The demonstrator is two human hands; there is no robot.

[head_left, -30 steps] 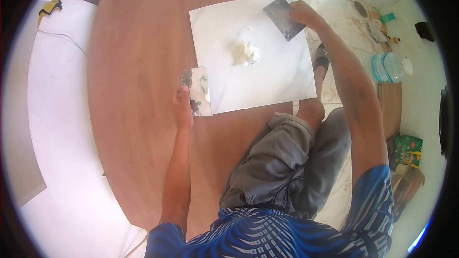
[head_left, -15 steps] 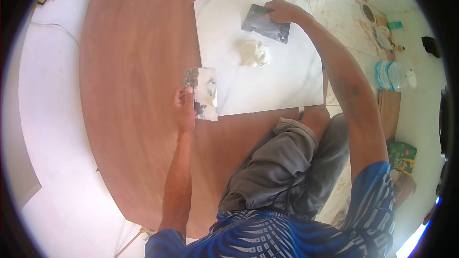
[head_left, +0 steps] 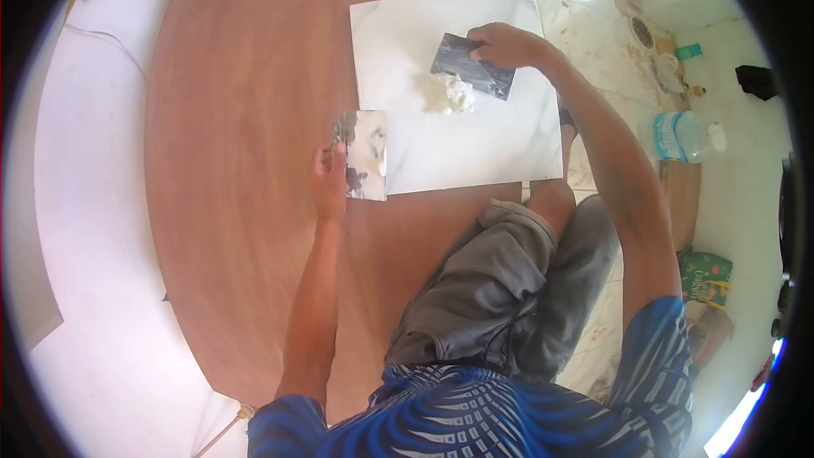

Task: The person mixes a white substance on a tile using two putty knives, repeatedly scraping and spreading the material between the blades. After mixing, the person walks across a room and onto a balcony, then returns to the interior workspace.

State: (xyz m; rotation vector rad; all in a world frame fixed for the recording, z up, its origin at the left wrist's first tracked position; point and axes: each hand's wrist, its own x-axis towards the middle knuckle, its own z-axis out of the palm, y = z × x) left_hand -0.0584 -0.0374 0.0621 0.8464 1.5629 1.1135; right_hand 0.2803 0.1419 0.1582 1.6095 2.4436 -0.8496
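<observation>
My right hand (head_left: 507,44) is closed on the upper right corner of a dark grey, flat rectangular scraper plate (head_left: 471,68) smeared with pale residue. Its lower left edge meets a mound of whitish paste (head_left: 448,95). The paste lies on a white, marble-patterned square sheet (head_left: 475,153). In my left hand (head_left: 329,174) is a pale rectangular plate (head_left: 370,148) with dark grey stains, gripped by its left edge, thumb on top. This plate overlaps the sheet's lower left edge.
Beneath the sheet is a large brown wooden tabletop (head_left: 246,144) with a curved left edge. My bent legs (head_left: 483,288) are at the lower right. Along the right wall stand a clear water jug (head_left: 677,136) and a green packet (head_left: 707,278). A white surface (head_left: 93,203) runs along the left.
My right hand has brought the dark scraper plate down toward me, onto the edge of the paste. The left hand's plate stays at the sheet's corner; the whole view has shifted slightly.
</observation>
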